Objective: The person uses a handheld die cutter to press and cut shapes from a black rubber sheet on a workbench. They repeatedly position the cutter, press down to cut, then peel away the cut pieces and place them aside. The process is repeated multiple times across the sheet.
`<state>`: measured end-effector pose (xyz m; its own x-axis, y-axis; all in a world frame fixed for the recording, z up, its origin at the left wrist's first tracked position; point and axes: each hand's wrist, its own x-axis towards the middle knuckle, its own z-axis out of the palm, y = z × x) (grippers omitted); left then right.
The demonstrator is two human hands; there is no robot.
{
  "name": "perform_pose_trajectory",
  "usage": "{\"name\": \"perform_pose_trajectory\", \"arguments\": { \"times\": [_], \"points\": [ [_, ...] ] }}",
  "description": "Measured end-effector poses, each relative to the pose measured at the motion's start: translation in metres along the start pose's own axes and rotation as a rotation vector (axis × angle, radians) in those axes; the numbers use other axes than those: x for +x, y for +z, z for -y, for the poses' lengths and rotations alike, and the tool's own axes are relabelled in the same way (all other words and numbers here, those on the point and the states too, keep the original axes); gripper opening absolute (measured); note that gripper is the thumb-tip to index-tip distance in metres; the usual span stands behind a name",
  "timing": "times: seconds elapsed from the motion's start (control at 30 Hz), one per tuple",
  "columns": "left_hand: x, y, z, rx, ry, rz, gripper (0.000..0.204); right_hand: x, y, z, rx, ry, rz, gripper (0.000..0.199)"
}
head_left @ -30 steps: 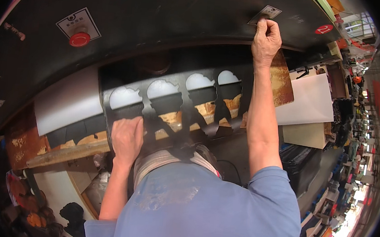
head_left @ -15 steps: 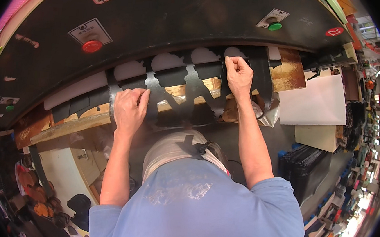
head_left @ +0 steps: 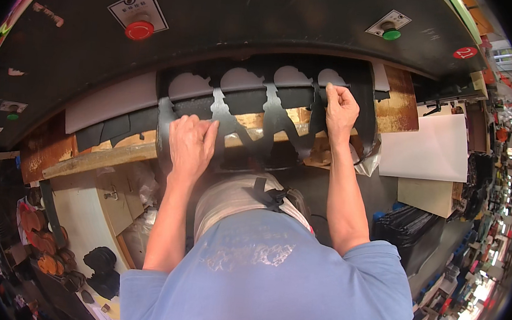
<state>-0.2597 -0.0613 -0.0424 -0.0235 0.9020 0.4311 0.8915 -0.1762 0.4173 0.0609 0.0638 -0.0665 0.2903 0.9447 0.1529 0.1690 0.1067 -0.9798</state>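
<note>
A thin black sheet (head_left: 271, 103) with a row of several shaped cut-outs hangs over the front of a work surface, narrow strips left between the holes. My left hand (head_left: 190, 145) pinches its near left part between thumb and fingers. Farther along and to the right, my right hand (head_left: 341, 114) grips a strip of the same sheet beside the rightmost cut-out. Pale board (head_left: 111, 109) and wood show through the openings. The sheet's lower end drops in front of my lap, where its edge is hard to make out.
A dark machine panel (head_left: 268, 15) overhangs the far side, with a red button (head_left: 139, 30) and a green button (head_left: 391, 33). A wooden beam (head_left: 100, 161) edges the bench. At right are a white sheet (head_left: 424, 147) and a stack of black sheets (head_left: 408, 225).
The view has shifted, so the panel sits higher in the picture. Both hands keep their pinch, and the black sheet has moved slightly right with them; more of its far edge shows.
</note>
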Motion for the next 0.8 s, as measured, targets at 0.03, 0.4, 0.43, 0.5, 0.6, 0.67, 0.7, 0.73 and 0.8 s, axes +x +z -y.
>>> {"name": "perform_pose_trajectory", "arguments": {
  "times": [0.03,0.4,0.43,0.5,0.6,0.67,0.7,0.73,0.8],
  "points": [
    [0.002,-0.004,-0.002,-0.010,0.000,0.037,0.020,-0.004,0.004,0.005,-0.030,-0.026,-0.020,0.019],
    [0.129,-0.017,0.050,-0.133,0.046,-0.028,0.029,0.027,0.173,0.042,-0.423,-0.586,0.416,0.088],
    [0.136,-0.003,0.055,-0.037,0.060,-0.017,0.033,0.030,0.179,0.040,-0.439,-0.604,0.395,0.089],
    [0.142,0.017,0.065,0.172,0.041,0.047,0.044,0.031,0.188,0.038,-0.437,-0.617,0.388,0.089],
    [0.136,0.026,0.075,0.097,0.001,0.032,0.047,0.037,0.173,0.043,-0.297,-0.455,0.443,0.088],
    [0.132,0.025,0.077,0.078,0.001,0.060,0.049,0.052,0.154,0.047,-0.085,-0.234,0.502,0.088],
    [0.130,0.024,0.077,0.072,0.004,0.058,0.049,0.060,0.139,0.049,-0.053,-0.181,0.509,0.089],
    [0.130,0.023,0.076,0.065,0.009,0.057,0.049,0.067,0.127,0.050,-0.156,-0.226,0.462,0.088],
    [0.132,0.024,0.073,0.081,-0.012,0.066,0.049,0.077,0.109,0.046,-0.296,-0.444,0.362,0.088]
  ]
}}
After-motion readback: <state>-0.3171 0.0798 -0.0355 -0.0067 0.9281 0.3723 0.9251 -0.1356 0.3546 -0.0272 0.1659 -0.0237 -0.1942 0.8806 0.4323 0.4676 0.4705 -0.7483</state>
